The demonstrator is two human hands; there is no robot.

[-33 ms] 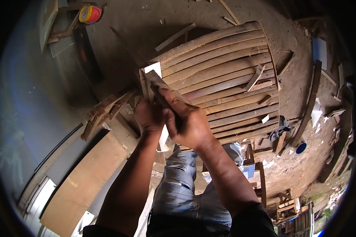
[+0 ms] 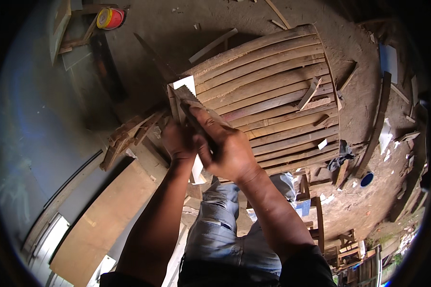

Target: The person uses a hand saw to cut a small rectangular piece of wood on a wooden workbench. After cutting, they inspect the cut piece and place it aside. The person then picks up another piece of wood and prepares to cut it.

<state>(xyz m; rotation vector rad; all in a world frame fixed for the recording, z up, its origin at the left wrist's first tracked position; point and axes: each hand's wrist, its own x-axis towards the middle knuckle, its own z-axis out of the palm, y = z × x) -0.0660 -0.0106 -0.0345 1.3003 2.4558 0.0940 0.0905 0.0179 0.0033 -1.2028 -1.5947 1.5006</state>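
Both hands meet at centre: the right hand [image 2: 227, 148] is closed around a flat wooden strip [image 2: 187, 103] pointing to 11 o'clock, its lower end hidden in the fist. The left hand [image 2: 177, 138] clamps the slatted panel [image 2: 273, 91] edge; its fingers are hard to make out. Dirt floor [image 2: 177, 28] all around, tape roll [image 2: 111, 18] at 11 o'clock, blue lid [image 2: 367, 179] at 4.
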